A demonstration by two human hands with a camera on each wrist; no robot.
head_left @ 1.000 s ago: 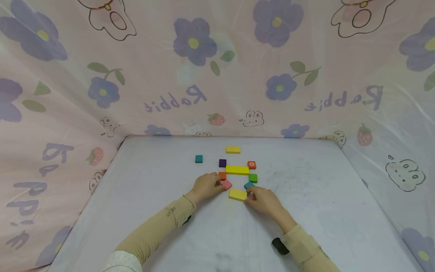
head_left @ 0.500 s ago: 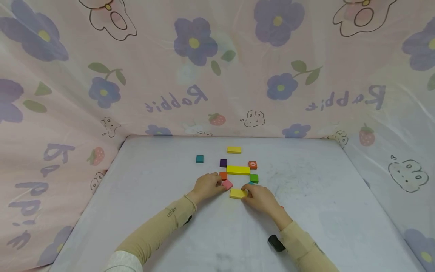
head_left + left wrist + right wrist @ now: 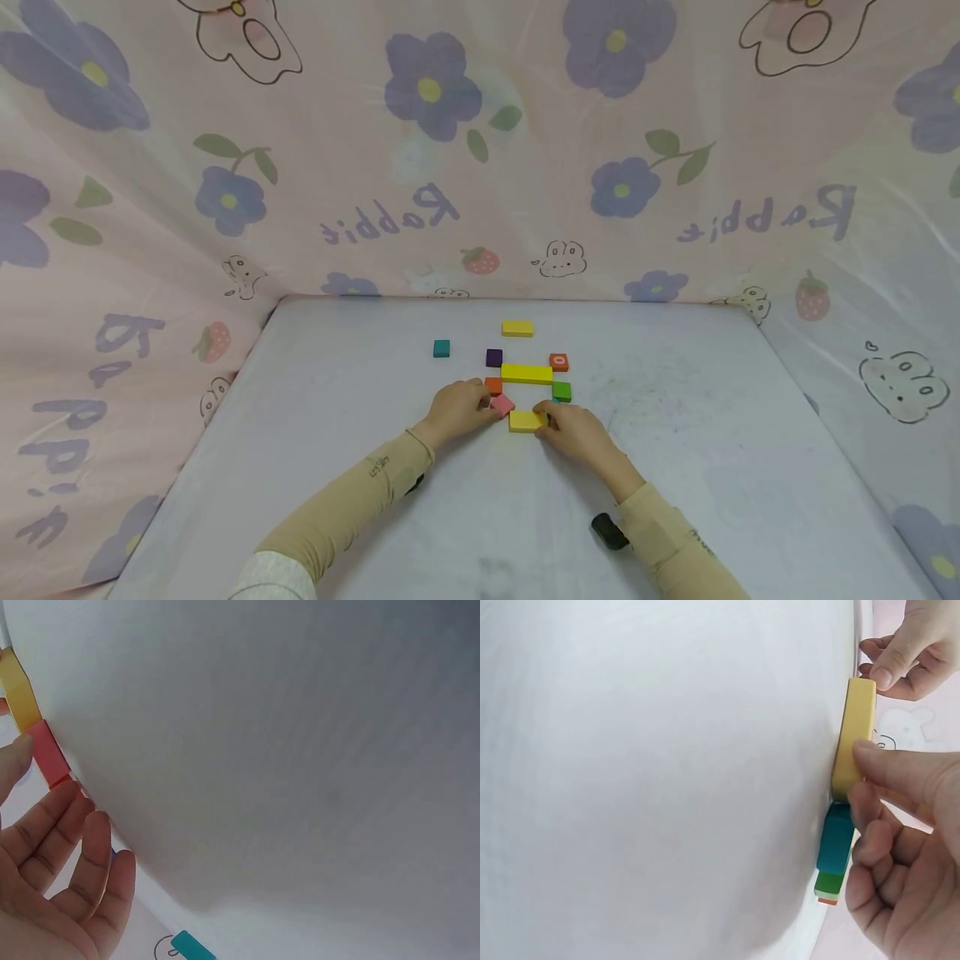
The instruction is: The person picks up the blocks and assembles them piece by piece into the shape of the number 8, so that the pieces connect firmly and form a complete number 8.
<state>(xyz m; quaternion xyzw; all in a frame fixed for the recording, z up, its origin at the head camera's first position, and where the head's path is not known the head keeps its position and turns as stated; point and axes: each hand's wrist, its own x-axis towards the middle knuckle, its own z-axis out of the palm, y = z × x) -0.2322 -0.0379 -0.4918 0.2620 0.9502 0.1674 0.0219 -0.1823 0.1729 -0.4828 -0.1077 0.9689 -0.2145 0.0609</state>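
My left hand [image 3: 456, 410] holds a pink block [image 3: 503, 404] between thumb and fingertips; in the left wrist view this pink block [image 3: 49, 752] lies end to end with a yellow one. The right hand [image 3: 581, 437] pinches the right end of a yellow block [image 3: 522, 422], its thumb on the near side. Seen from the right wrist, a teal block [image 3: 835, 838] adjoins that yellow block, with a green block [image 3: 829, 883] beyond it; from the head the teal one is mostly hidden by fingers. An orange-red block [image 3: 493, 385] sits just behind the pink one.
A long yellow block [image 3: 527, 374] lies across the middle, with a dark purple block [image 3: 494, 357] and an orange block with a ring mark [image 3: 558, 362] at its far corners. Farther off are another yellow block [image 3: 517, 329] and a lone teal block [image 3: 442, 348].
The right hand has shifted left from the teal block onto the yellow block. That yellow block has straightened and slid slightly away from the body. The left hand stays on the pink block.
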